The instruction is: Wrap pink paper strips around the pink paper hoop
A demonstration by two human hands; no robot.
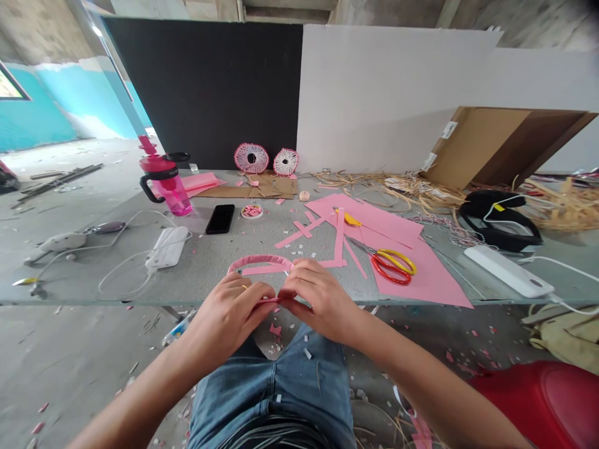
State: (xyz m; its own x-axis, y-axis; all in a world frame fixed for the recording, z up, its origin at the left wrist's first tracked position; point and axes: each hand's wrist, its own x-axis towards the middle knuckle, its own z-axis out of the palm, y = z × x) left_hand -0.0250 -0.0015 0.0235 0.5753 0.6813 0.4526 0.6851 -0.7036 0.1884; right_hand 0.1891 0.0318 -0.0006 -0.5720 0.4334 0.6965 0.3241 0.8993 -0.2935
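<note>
Bare concrete floor (79,368), teal wall (47,106), black panel (201,87)

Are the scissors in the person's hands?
No, the scissors lie on the pink paper, while the left hand and right hand hold a pink loop.

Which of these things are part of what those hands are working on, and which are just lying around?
Part of the work: left hand, right hand, pink paper loop, pink paper strips, pink card sheet, red-and-yellow scissors.

Just lying about: pink water bottle, black phone, white power strip.
</note>
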